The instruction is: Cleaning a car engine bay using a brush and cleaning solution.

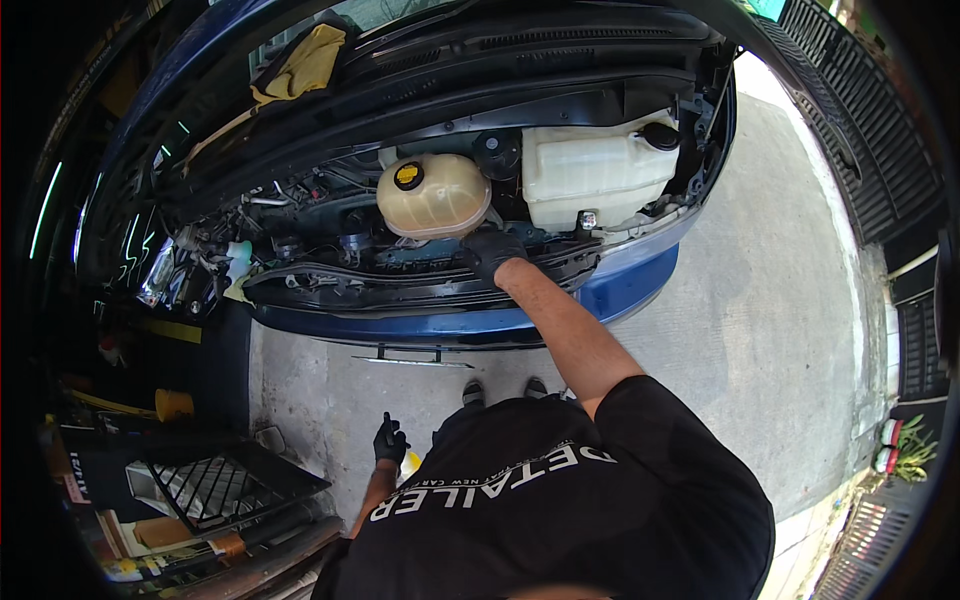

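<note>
My right hand, in a black glove, reaches into the engine bay of a blue vehicle. It is at the lower right edge of a yellowed plastic coolant expansion tank with a black cap. The fingertips are hidden, so whether they grip anything cannot be told. Right of the tank sits a larger whitish plastic reservoir with its own black cap. My left hand, also gloved in black, hangs low beside my body, one finger or dark object pointing forward. A partly hidden yellow thing shows beside it.
A yellow cloth lies near the windscreen. The front bumper crosses before me, with a plate bracket jutting below. A black crate and assorted clutter stand left; a yellow bucket is behind. Potted plants stand far right.
</note>
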Demonstrator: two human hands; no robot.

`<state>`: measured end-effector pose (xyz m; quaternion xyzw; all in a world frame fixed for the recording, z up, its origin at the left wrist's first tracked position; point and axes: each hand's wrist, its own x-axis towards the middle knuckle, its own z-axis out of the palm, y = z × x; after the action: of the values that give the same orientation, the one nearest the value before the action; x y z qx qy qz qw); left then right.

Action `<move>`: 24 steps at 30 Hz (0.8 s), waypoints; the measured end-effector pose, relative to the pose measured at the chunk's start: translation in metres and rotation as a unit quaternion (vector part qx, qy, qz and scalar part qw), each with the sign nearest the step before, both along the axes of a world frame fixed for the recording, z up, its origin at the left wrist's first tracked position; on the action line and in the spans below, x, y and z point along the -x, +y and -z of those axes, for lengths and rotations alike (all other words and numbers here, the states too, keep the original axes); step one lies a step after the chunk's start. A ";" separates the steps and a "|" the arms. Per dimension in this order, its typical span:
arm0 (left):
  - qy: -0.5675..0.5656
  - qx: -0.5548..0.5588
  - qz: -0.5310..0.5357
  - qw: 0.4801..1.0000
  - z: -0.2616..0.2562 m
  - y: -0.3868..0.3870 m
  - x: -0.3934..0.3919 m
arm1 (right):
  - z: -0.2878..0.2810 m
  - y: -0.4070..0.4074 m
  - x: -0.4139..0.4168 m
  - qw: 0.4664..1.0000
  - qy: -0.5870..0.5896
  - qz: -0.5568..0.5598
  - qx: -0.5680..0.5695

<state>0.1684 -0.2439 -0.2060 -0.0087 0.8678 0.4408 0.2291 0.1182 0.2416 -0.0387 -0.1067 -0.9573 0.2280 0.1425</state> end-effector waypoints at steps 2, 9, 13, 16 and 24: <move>0.047 -0.036 0.046 0.997 -0.023 0.020 0.008 | -0.005 0.004 -0.009 1.000 0.011 0.026 0.001; 0.145 -0.076 0.177 0.971 -0.148 0.149 0.032 | -0.032 0.012 -0.080 0.976 0.150 0.151 -0.052; 0.104 -0.074 0.215 0.968 -0.197 0.224 0.046 | -0.022 0.017 -0.087 0.962 0.236 0.099 0.093; 0.245 -0.032 0.266 0.932 -0.193 0.265 0.062 | -0.025 0.014 -0.087 0.951 0.264 0.066 0.146; 0.184 0.031 0.314 0.931 -0.205 0.347 0.079 | -0.033 0.012 -0.116 0.956 0.199 0.072 0.204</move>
<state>0.0897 0.1031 -0.0007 0.3386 0.8664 0.3126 0.1921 0.2340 0.2537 -0.0053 -0.1547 -0.8324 0.4242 0.3213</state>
